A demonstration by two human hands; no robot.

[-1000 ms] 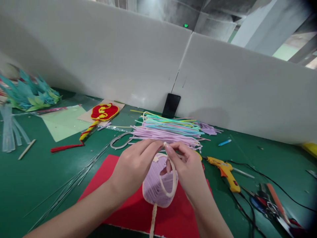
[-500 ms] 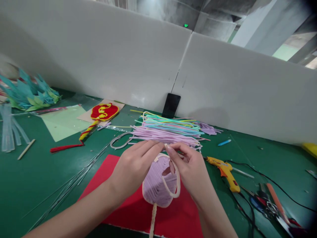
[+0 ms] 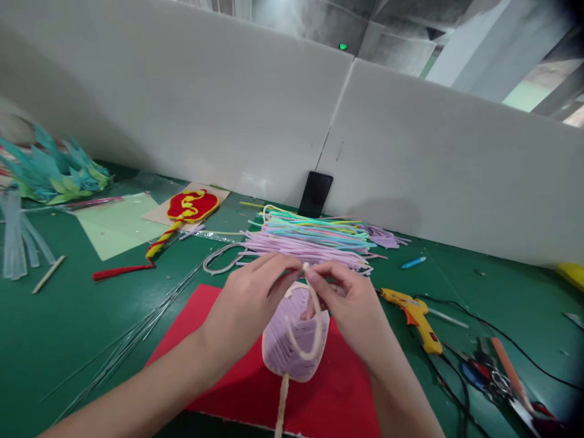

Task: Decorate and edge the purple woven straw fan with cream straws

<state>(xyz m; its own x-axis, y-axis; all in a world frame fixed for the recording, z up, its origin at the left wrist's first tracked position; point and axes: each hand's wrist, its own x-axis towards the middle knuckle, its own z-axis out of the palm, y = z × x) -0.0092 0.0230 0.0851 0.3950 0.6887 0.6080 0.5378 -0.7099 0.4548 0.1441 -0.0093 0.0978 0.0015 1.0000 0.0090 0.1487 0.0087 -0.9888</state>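
My left hand (image 3: pixel 262 292) and my right hand (image 3: pixel 340 289) meet above a lilac fan-shaped piece (image 3: pixel 292 340) wound from pipe cleaners. It has a cream edge and a twisted cream handle (image 3: pixel 282 401) pointing toward me. Between my pinched fingertips is a cream pipe cleaner (image 3: pixel 314 331), bent into a small curl at the top, its length looping down in front of the lilac piece. Both hands grip it near the curl. Under the lilac piece lies a red sheet (image 3: pixel 228 386). My hands cover part of the piece's upper edge.
Pastel pipe cleaners (image 3: pixel 305 243) lie behind my hands, with a black phone (image 3: pixel 316 193) leaning on the partition. To the right are a yellow glue gun (image 3: pixel 413 316) with its cord and scissors (image 3: pixel 499 383). At left are thin wires (image 3: pixel 150 325) and a red-yellow fan (image 3: pixel 192 205).
The cream pipe cleaner's hanging loop has swung left, and its curled top shows more plainly between my fingertips. My left fingers have shifted slightly away from my right ones.
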